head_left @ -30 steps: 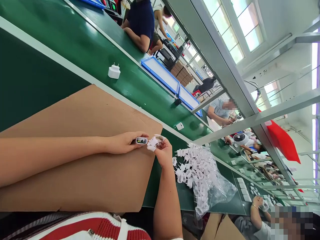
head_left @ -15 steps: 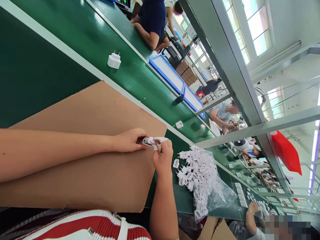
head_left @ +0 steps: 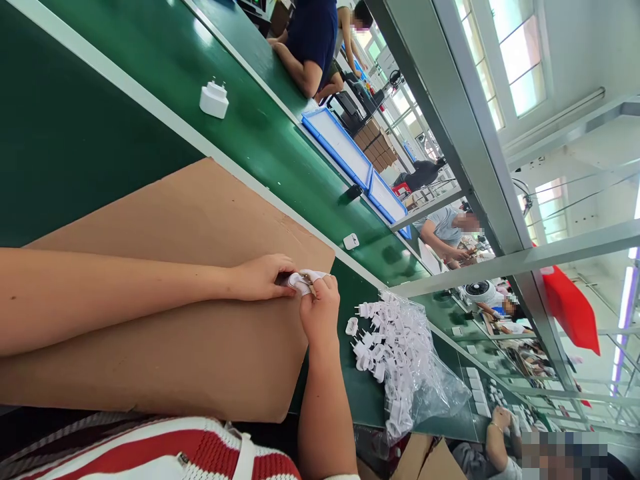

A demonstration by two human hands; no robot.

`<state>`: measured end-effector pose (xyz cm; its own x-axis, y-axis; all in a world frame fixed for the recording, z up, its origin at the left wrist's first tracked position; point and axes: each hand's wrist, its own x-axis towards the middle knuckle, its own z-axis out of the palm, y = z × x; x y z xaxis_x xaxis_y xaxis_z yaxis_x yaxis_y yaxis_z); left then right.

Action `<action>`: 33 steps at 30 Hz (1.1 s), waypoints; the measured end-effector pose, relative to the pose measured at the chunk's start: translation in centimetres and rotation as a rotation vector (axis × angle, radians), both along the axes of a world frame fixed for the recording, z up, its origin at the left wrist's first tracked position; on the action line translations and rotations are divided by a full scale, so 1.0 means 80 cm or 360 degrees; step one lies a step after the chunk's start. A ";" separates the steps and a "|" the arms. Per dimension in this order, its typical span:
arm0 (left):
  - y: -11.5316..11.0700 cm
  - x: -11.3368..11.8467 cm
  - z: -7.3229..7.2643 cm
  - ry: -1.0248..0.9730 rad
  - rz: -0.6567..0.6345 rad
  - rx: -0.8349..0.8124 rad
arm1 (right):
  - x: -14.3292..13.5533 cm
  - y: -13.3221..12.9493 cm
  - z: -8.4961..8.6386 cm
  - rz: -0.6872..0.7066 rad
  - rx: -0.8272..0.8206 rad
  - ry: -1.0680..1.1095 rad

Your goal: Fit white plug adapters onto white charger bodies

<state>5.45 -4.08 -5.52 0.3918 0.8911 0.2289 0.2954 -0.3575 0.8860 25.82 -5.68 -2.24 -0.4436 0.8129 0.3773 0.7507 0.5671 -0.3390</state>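
Over the cardboard, my left hand (head_left: 263,277) is closed around a small white charger housing (head_left: 293,282), mostly hidden by the fingers. My right hand (head_left: 320,303), with white coverings on some fingertips, pinches a small white plastic piece (head_left: 300,284) against the housing's end. Fingers hide much of that piece, so its exact shape is unclear. To the right of my right hand lies a clear plastic bag (head_left: 440,383) spilling many white plug parts (head_left: 387,340) with metal prongs. One loose white part (head_left: 352,326) lies at the pile's near edge.
A brown cardboard sheet (head_left: 200,353) covers the bench. Beyond a pale rail, the green line (head_left: 260,160) carries a white plug charger (head_left: 214,100) and another white piece (head_left: 351,241). Blue-rimmed trays (head_left: 345,143) lie farther off. Metal beams cross overhead; co-workers sit around.
The circuit board that showed in the housing's open end is now covered from view. My right fingers have moved slightly left, closer to my left hand. The view has shifted a little.
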 end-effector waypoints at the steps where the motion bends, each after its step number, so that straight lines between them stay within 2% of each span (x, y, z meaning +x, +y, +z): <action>1: 0.000 0.000 0.000 0.0003 -0.0001 0.0005 | -0.001 0.000 0.002 0.0000 0.0005 -0.0033; 7: -0.001 0.001 0.005 0.0035 -0.0012 -0.0016 | -0.005 0.010 0.018 -0.0006 -0.0090 -0.0185; 11: -0.001 0.002 0.003 0.0033 0.0026 0.0004 | -0.012 0.009 0.014 -0.0165 -0.0101 -0.0189; 14: -0.003 0.005 0.000 0.0045 0.0072 0.0060 | -0.017 0.001 -0.001 -0.0333 -0.0086 -0.0077; 16: -0.006 0.007 0.000 0.0091 0.0101 0.0075 | -0.015 -0.005 -0.008 -0.0358 -0.0093 0.0094; 19: 0.001 0.007 0.007 0.0133 0.0101 -0.0048 | 0.005 -0.015 -0.002 -0.0346 -0.0071 0.0346; 20: 0.009 0.006 0.011 0.0127 0.0132 -0.0102 | 0.017 -0.020 0.005 -0.0400 -0.0054 0.0344; 22: 0.035 0.002 0.022 0.0125 0.0266 -0.0156 | 0.048 -0.031 0.020 -0.0667 -0.0041 0.0109; 24: 0.073 -0.006 0.034 0.0176 0.0466 -0.0137 | 0.081 -0.042 0.033 -0.0982 -0.0094 -0.0240; 26: 0.118 -0.018 0.044 0.0238 0.0663 -0.0114 | 0.105 -0.051 0.040 -0.1170 -0.0153 -0.0447; 30: 0.198 -0.042 0.056 0.0295 0.0898 -0.0092 | 0.122 -0.059 0.037 -0.1319 -0.0192 -0.0511; 32: 0.222 -0.044 0.057 0.0278 0.0889 -0.0039 | 0.121 -0.057 0.031 -0.1387 -0.0221 -0.0514; 33: 0.230 -0.041 0.057 0.0256 0.0816 0.0028 | 0.120 -0.055 0.028 -0.1394 -0.0236 -0.0500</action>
